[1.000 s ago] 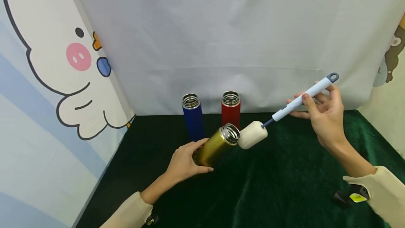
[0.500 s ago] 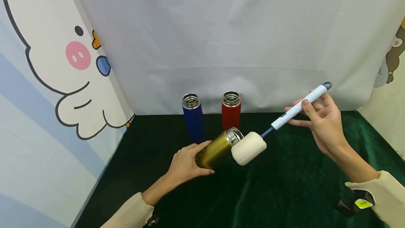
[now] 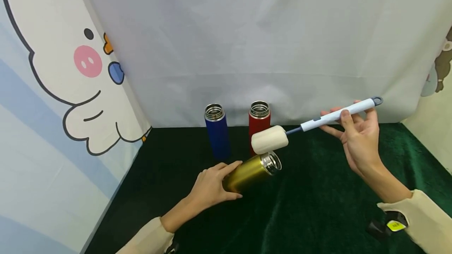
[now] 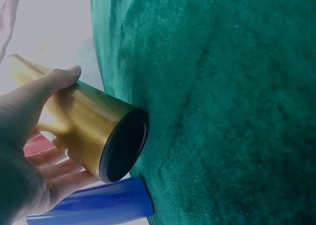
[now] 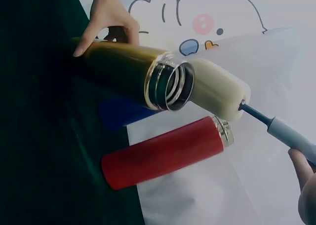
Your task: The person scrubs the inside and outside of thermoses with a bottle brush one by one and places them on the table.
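My left hand (image 3: 212, 185) grips a gold thermos bottle (image 3: 247, 173) around its lower body, tilted with its open steel mouth toward the right. In the left wrist view the bottle's dark base (image 4: 126, 146) shows, raised off the cloth. My right hand (image 3: 361, 144) pinches the light blue handle of a bottle brush (image 3: 326, 118) between thumb and fingers. The brush's white sponge head (image 3: 270, 139) is just above and behind the bottle's mouth, outside it. In the right wrist view the sponge (image 5: 219, 89) lies beside the rim; whether they touch, I cannot tell.
A blue bottle (image 3: 217, 136) and a red bottle (image 3: 259, 122), both without lids, stand upright at the back of the dark green cloth (image 3: 318, 207). Behind them hangs a pale grey curtain (image 3: 268, 42). A cartoon-printed sheet (image 3: 46, 148) borders the left side.
The sponge head has moved from the front of the gold bottle's mouth to above it, and the brush lies flatter. The gold bottle has tilted further and shifted slightly right and down.
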Tool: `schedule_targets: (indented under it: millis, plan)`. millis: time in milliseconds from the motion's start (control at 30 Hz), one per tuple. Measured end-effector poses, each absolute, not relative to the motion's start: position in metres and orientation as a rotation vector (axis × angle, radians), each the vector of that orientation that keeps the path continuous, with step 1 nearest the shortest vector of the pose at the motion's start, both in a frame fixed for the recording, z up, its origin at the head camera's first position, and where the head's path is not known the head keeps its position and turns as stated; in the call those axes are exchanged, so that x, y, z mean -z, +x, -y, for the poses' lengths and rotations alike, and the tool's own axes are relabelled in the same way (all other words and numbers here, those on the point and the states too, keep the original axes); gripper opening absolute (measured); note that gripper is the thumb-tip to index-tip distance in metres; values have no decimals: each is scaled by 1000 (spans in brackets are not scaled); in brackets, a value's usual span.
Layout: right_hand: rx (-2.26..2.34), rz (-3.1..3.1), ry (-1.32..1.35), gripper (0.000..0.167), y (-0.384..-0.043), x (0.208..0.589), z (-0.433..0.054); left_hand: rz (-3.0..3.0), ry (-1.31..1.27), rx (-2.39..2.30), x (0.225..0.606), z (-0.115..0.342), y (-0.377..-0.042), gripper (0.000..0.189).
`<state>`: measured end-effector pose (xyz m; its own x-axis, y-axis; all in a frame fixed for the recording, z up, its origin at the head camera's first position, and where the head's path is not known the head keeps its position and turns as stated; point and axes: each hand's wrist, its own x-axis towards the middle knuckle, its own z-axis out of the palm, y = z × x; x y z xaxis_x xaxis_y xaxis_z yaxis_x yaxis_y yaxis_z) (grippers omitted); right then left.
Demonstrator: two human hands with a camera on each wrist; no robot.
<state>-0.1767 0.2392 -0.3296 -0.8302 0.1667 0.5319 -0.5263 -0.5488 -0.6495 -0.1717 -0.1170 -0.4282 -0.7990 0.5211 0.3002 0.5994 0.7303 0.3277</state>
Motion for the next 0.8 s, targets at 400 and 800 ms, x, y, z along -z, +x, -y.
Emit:
schedule_targets:
  millis: [400,800]
  plan:
    - [-2242,1307,527,22,-165,350,-273,2728,-871,669,431,118,-175,86]
    - [-2568,1207,564,14,-148,355,-273,2725,-910,591,430,116,-175,87]
